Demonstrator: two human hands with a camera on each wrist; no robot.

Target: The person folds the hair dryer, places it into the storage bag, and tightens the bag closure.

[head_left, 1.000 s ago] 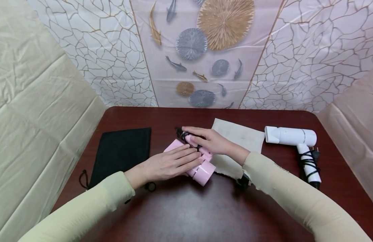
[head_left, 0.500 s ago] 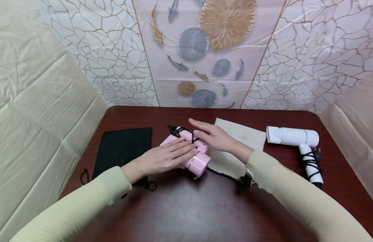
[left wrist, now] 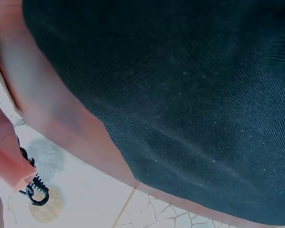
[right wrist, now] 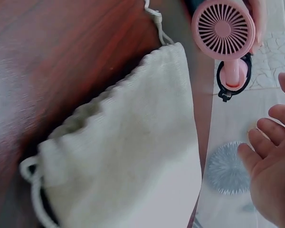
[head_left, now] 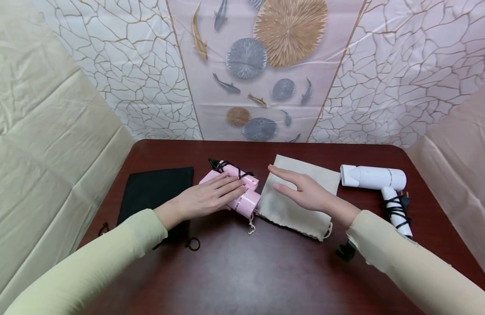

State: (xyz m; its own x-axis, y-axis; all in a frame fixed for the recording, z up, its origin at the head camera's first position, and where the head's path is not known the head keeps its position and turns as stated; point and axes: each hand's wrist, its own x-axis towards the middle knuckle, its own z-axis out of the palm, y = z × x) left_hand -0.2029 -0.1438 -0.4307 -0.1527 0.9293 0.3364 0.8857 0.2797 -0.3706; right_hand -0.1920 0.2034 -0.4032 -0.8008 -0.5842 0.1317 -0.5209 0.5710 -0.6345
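A pink folding hair dryer (head_left: pixel 248 202), folded with a black cord wound round its handle, is in my left hand (head_left: pixel 204 200). The fingers lie across its barrel; the thumb is hidden. In the right wrist view, the dryer's round slotted grille (right wrist: pixel 223 29) faces the camera, and it appears raised off the table. My right hand (head_left: pixel 307 191) hovers with fingers extended above a beige drawstring bag (head_left: pixel 293 215), holding nothing. The bag lies flat, its gathered mouth toward me. A black drawstring pouch (head_left: pixel 148 192) lies flat beside my left forearm and fills most of the left wrist view.
A white hair dryer (head_left: pixel 374 177) with a black cord round its handle lies at the right of the dark red table (head_left: pixel 242 275). Patterned cloth (head_left: pixel 266 87) hangs behind the table, and plain beige cloth (head_left: pixel 37 153) hangs at the side.
My right hand has left the pink hair dryer's handle and moved right, over the beige bag. My left hand has carried the dryer a little to the left, uncovering more of the bag.
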